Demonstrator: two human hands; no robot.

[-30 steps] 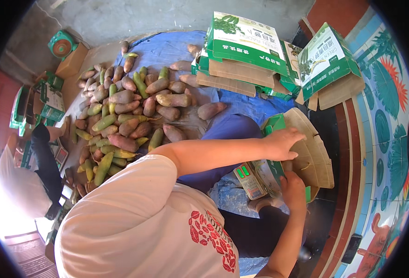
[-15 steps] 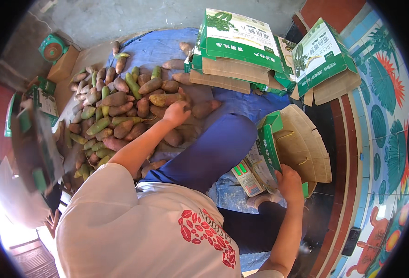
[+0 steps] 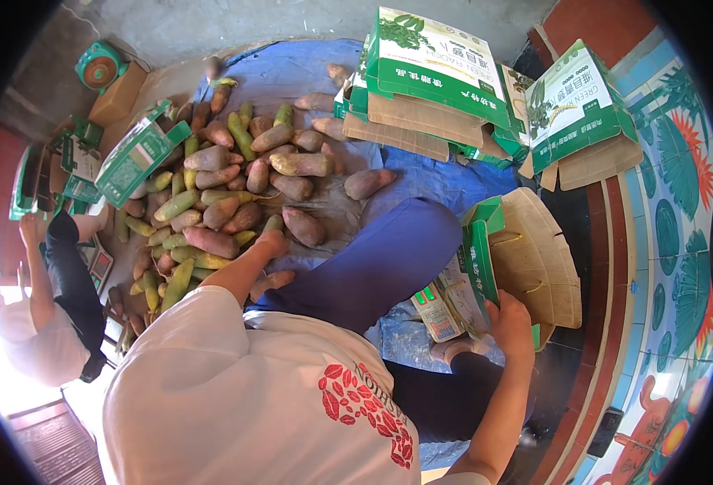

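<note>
A heap of purple-brown and green radishes (image 3: pixel 211 217) spreads in front of me to the left. At its near edge my left hand (image 3: pixel 271 245) is closed on the near end of a greenish radish (image 3: pixel 274 224); its fingertips are mostly hidden. My right hand (image 3: pixel 511 322) grips the near side of an open green cardboard box (image 3: pixel 477 257), whose brown flaps (image 3: pixel 532 255) stand spread to the right. The box leans over a scale (image 3: pixel 436 314) with a lit green display. What lies inside the box is hidden from view.
Printed green-and-white boxes (image 3: pixel 441 61) are stacked at the back, with another box (image 3: pixel 568 105) beside them. A blue sheet (image 3: pixel 445 178) covers the floor. At the left, a co-worker (image 3: pixel 45 335) sits near a tilted green box (image 3: pixel 140 158). A tiled wall (image 3: pixel 663 242) borders the right.
My left hand has drawn back toward me from the far middle of the heap to its near edge. My right hand stays on the box. A green box now shows beside the co-worker.
</note>
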